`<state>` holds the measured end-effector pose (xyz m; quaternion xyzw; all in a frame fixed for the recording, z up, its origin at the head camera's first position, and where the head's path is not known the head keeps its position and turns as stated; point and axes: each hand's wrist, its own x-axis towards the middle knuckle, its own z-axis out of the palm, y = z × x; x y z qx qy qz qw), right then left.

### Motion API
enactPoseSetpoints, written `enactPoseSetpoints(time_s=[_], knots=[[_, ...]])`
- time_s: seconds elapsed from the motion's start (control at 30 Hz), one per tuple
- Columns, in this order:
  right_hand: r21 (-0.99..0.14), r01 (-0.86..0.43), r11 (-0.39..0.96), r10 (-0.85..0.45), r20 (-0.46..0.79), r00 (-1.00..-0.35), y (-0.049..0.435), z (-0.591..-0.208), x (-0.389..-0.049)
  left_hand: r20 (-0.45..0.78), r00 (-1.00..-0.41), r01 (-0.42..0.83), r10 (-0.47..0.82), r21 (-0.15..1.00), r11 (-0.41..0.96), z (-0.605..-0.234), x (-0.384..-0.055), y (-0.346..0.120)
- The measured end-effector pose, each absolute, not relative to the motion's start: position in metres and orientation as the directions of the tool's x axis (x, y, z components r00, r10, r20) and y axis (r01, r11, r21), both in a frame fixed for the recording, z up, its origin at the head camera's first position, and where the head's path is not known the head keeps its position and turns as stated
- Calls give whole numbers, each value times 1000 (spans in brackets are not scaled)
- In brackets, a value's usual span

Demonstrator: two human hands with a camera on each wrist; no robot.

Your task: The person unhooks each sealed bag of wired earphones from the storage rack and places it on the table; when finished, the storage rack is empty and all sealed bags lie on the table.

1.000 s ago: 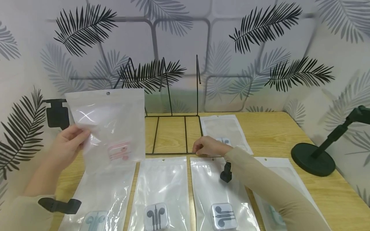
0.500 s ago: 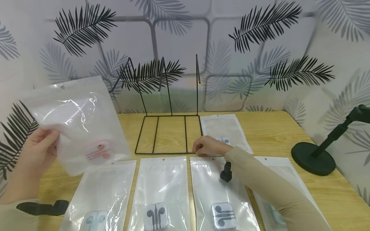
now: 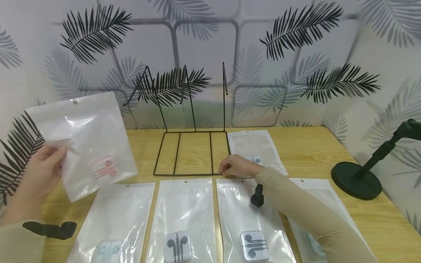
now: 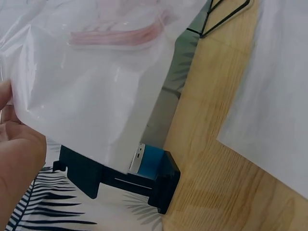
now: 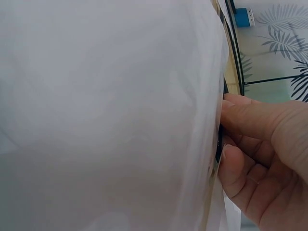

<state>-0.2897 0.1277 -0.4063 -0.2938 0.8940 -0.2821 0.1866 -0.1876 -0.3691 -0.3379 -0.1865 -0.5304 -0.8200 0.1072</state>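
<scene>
My left hand (image 3: 44, 173) holds up a glossy white zip bag (image 3: 85, 135) by its left edge, thumb on the near side. Through its front shows a pink earphone set (image 3: 106, 168) in a case. In the left wrist view that bag (image 4: 91, 101) hangs over a dark stand, with only part of the hand (image 4: 19, 159) visible. My right hand (image 3: 238, 166) pinches the front bar of a black wire rack (image 3: 192, 174), near its right corner. The right wrist view shows thumb and fingers of this hand (image 5: 264, 149) at the dark wire, beside a pale bag.
Several bagged earphones lie along the front: a pale blue set (image 3: 106, 252), two dark sets (image 3: 178, 246) (image 3: 254, 246), and a greenish one (image 3: 315, 244) partly under the right sleeve. Another bag (image 3: 253, 144) lies right of the rack. A black round-based stand (image 3: 356, 181) is farther right.
The left hand has carried the pink earphone bag leftward, away from the rack's prongs, and the bag has tilted. Lately it has moved little. The right hand has stayed on the rack.
</scene>
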Motion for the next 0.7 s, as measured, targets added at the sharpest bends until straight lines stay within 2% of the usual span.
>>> enactPoseSetpoints(time_s=[0.23,0.33,0.53,0.7], knots=[[-624,-413,663,-631,-169,-757,128,-407,-290,250,-962,235,106,962,-138,-339,-208,-366],[-619,-415,667,-628,-168,-760,128,-406,-290,167,-981,168,98,986,10,-336,-218,-363],[-626,-403,667,-624,-175,-761,128,-408,-290,76,-995,89,66,971,220,-333,-239,-359],[-628,-392,672,-616,-181,-767,128,-408,-290,47,-999,53,26,890,453,-332,-254,-354]])
